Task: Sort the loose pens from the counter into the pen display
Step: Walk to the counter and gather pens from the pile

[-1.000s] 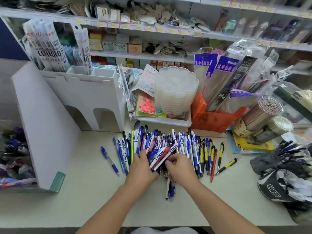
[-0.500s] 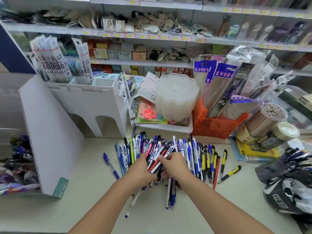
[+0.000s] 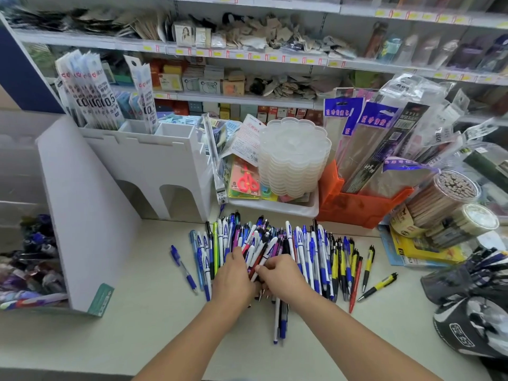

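Here the heap of loose blue, white, red and yellow plastic pens (image 3: 302, 248) lies spread on the pale counter (image 3: 137, 325), just in front of the white castle-shaped pen display (image 3: 154, 163). Both hands sit on the near middle of that heap. The left hand (image 3: 233, 281) lies over the pens with its fingers bent down among them; whether they grip anything cannot be told. The right hand (image 3: 280, 276) pinches a white pen with a red barrel (image 3: 258, 262) between thumb and curled fingers, touching the left hand's fingertips.

The display's top compartments hold upright packets of refills (image 3: 90, 92); 1 square compartment shows nothing inside. Right of the display, a white tray (image 3: 302, 209) carries a stack of clear flower-shaped palettes (image 3: 295, 158), and an orange crate (image 3: 357, 207) holds tall packaged goods.

Left of the heap, 1 blue pen (image 3: 182, 266) lies apart, with bare counter running to the display's sloped side panel (image 3: 88, 210) and the near edge.
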